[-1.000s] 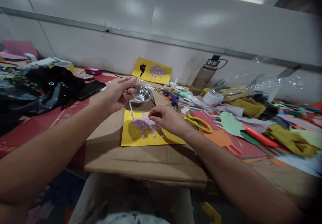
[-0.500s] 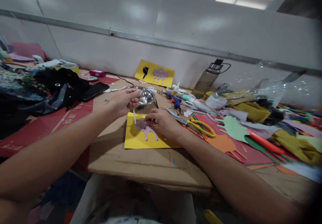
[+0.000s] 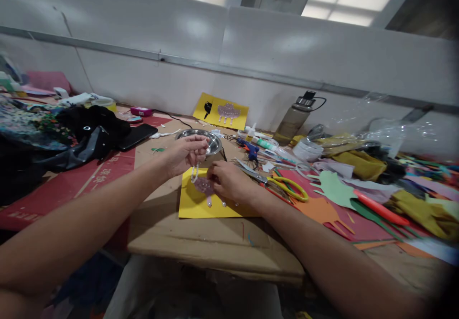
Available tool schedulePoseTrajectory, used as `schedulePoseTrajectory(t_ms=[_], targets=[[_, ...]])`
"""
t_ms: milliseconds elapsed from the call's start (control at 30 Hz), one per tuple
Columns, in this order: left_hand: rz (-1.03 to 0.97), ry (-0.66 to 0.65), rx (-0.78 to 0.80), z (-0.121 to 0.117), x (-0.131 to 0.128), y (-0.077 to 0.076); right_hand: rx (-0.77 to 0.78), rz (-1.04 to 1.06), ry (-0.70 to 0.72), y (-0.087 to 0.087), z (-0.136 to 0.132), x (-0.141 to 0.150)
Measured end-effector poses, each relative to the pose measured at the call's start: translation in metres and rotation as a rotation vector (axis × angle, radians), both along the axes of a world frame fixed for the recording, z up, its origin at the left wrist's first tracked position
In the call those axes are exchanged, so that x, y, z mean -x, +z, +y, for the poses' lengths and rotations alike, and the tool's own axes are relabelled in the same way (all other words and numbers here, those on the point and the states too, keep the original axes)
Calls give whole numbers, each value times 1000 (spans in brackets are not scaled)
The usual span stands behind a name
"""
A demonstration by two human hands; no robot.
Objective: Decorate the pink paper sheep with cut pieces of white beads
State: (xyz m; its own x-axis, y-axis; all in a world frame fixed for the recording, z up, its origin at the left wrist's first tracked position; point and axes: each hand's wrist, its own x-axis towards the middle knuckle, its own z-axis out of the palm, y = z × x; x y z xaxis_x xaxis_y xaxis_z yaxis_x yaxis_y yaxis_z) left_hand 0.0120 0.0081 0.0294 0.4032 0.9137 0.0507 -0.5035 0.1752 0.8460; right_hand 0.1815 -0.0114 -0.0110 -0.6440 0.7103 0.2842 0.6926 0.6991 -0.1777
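Note:
My left hand [image 3: 193, 154] is closed in a pinch on a string of white beads [image 3: 194, 173], which dangles in a loop from its fingers. Below it lies a yellow card [image 3: 189, 207] bearing a purple paper shape [image 3: 203, 185] with leg-like strips and shiny beads at their ends. My right hand [image 3: 229, 180] rests over the right part of that shape, fingers curled and fingertips together at its surface. What those fingertips hold, if anything, is too small to make out. Behind my left hand stands a shiny metal bowl [image 3: 214, 143].
A second yellow card [image 3: 211, 118] with a beaded purple figure leans on the wall. Yellow-handled scissors [image 3: 289, 188], a blue glue gun [image 3: 252, 150] and a grey bottle [image 3: 293, 119] are on the right, beside paper cutouts [image 3: 333, 187]. A black phone [image 3: 138, 136] lies left.
The bead string now hangs as a loop rather than nearly straight, and my left hand has shifted slightly right. My right hand stays over the purple shape. The camera view has tilted up slightly.

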Motion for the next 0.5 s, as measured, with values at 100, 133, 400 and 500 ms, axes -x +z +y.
schedulePoseTrajectory(t_ms=[100, 133, 400, 500], targets=[[83, 97, -133, -4, -2, -1, 48, 203, -36, 1, 2, -2], [119, 125, -175, -5, -3, -2, 62, 291, -54, 2, 2, -3], [381, 146, -285, -5, -4, -11, -212, 700, -157, 26, -12, -9], [474, 118, -319, -7, -6, -13, -352, 656, -107, 30, -17, -9]])
